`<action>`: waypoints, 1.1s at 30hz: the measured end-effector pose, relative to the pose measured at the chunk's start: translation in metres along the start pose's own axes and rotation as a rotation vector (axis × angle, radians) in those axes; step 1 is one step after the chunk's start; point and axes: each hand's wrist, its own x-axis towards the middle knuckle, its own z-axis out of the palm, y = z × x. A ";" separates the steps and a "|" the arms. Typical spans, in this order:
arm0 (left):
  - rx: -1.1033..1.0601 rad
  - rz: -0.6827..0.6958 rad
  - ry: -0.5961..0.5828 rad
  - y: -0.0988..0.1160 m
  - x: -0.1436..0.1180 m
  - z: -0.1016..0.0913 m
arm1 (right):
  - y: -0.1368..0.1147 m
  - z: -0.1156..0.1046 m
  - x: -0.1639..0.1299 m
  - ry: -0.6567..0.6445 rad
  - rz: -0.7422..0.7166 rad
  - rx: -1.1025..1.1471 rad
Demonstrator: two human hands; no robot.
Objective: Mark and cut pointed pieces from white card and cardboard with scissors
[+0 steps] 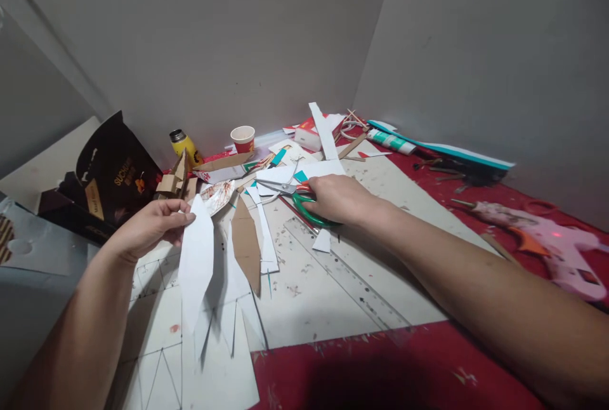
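Fingertips (178, 210) of the left hand (147, 226) were pinched shut on the upper end of a white, leaf-shaped paper cutout (196, 257), which was held off the work surface so that its pointed lower end hung free above the sheets below. The right hand (335, 199) was laid over the green handles of a pair of scissors (297, 197), its fingers curled down around the loops; whether they were threaded through could not be told, since the handles were largely covered by the hand. The blades were seen pointing left, resting flat among white scraps, so the scissors appeared not yet lifted. A brown cardboard piece (246, 242) of a similar tapered shape lay just beside the held cutout, and a white board marked with pencilled triangles (157, 334) lay under it, apparently kept as a template sheet. A large stained white sheet (380, 270) was spread over the red table (380, 365), seemingly as a cutting base. Against the wall were stood a red paper cup (243, 138), a yellow bottle (186, 145) and a dark paper bag (114, 169). A pink hot-glue gun (547, 242) was set well apart at the right, a red light showing on its body.
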 end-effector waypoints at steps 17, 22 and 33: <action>0.122 -0.167 -0.005 -0.041 -0.024 0.036 | -0.023 -0.016 -0.027 0.060 -0.197 0.033; 0.176 -0.144 0.047 -0.040 -0.018 0.036 | -0.032 -0.010 -0.033 0.048 -0.257 0.025; 0.174 -0.082 0.146 -0.039 -0.021 0.038 | -0.036 -0.016 -0.039 0.060 -0.233 0.002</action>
